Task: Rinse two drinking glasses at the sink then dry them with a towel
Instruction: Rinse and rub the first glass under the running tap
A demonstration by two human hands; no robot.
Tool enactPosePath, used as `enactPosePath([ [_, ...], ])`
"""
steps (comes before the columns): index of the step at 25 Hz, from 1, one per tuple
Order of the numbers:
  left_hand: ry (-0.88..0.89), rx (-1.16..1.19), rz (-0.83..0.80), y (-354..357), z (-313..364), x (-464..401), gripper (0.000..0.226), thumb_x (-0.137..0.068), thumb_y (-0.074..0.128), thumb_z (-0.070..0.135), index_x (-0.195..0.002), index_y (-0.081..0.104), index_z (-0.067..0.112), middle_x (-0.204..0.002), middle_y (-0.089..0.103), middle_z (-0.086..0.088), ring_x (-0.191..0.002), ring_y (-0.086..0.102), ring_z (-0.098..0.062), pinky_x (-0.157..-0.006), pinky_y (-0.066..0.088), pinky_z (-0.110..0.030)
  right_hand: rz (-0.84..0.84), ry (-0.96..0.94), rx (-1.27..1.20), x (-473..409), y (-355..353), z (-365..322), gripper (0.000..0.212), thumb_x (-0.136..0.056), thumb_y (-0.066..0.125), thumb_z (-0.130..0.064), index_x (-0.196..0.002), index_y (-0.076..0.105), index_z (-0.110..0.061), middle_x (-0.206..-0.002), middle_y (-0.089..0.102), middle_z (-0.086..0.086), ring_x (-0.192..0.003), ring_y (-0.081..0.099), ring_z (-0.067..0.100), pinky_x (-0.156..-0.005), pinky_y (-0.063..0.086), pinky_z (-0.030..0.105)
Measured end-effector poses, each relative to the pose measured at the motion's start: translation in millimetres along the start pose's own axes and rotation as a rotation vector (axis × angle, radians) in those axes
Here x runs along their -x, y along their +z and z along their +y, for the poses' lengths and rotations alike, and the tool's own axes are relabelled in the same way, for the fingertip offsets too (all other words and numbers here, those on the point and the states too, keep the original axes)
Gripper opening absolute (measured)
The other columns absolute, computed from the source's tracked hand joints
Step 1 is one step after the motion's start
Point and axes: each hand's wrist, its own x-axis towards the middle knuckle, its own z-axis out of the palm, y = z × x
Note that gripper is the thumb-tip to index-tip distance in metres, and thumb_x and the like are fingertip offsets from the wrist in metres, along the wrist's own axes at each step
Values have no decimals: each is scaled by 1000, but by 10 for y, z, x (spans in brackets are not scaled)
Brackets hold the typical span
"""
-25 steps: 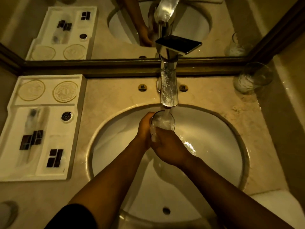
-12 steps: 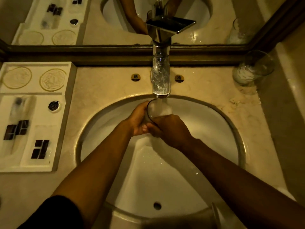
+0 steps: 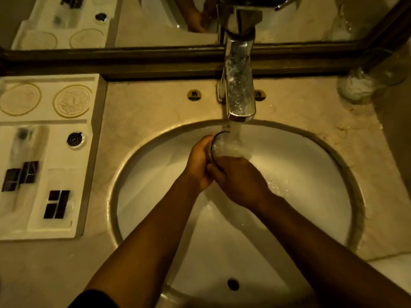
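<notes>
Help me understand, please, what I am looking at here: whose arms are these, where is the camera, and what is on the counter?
There is no machine: a person wears a wide-angle camera on the head, looking down at their own two bare arms. Only this one view exists. Both hands, the left hand and the right hand, hold one drinking glass under water running from the chrome tap, over the white sink. A second glass stands on the marble counter at the far right, beside the mirror. On the left lies a white tray with small toiletry packets; what they hold is too blurred to tell. No towel is clearly visible.
</notes>
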Motion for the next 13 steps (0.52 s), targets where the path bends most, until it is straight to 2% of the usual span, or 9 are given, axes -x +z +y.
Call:
enactPosePath([
  [1,-53,-53,-26,-12,19,10,44,-90,58,41,-111,74,6,-90,71,-9,-85,70,-26,-69,57,-31,0,-131,107,23,-43,89,26,-98,50,-37,-110,69,-25,-97,73,-1,-84,68,18,-70,53,30],
  [2,-127,-125,-41,-38,36,16,41,-88,58,46,-97,75,10,-78,68,-6,-68,66,-22,-54,51,-26,12,-255,183,31,-97,167,30,-96,50,-41,-111,71,-25,-98,74,0,-84,70,20,-72,56,31],
  [3,-221,-201,-57,-77,48,15,41,-85,59,52,-83,73,13,-69,62,-4,-54,58,-18,-46,43,-21,25,-373,242,23,-139,257,36,-93,49,-44,-111,71,-23,-98,75,1,-83,71,21,-71,56,31],
  [5,-381,-357,-112,-153,105,31,56,-83,53,64,-61,65,14,-54,52,-2,-39,40,-12,-41,27,-17,3,-509,245,-10,-222,408,39,-89,54,-44,-114,70,-19,-100,75,4,-84,71,22,-72,57,31],
  [7,-441,-454,-234,-183,164,27,68,-81,45,72,-56,62,11,-46,48,-1,-31,31,-7,-37,18,-13,-3,-523,121,-50,-271,482,32,-90,62,-37,-111,70,-14,-96,74,6,-82,71,23,-71,59,34],
  [8,-431,-436,-268,-144,188,49,69,-80,44,73,-61,63,9,-45,47,-2,-30,30,-7,-37,19,-10,31,-510,127,-62,-254,500,30,-92,60,-39,-106,72,-14,-92,74,5,-79,71,22,-68,58,34],
  [10,-311,-292,-227,-18,147,105,61,-88,44,66,-70,63,11,-44,48,-2,-30,37,-10,-39,33,-13,153,-396,67,-51,-143,447,36,-94,53,-44,-93,75,-16,-82,74,1,-71,70,17,-65,57,33],
  [11,-225,-211,-165,40,93,126,54,-93,45,60,-73,66,14,-46,52,-2,-34,45,-11,-45,40,-18,222,-250,-81,-26,-78,341,39,-95,51,-46,-88,76,-17,-77,74,0,-67,70,13,-65,58,34],
  [13,-58,-89,-84,117,16,167,41,-95,51,49,-76,74,21,-56,61,-1,-48,56,-11,-54,43,-23,361,117,-405,-16,35,73,43,-93,52,-52,-81,77,-19,-71,74,-2,-63,70,9,-66,60,37],
])
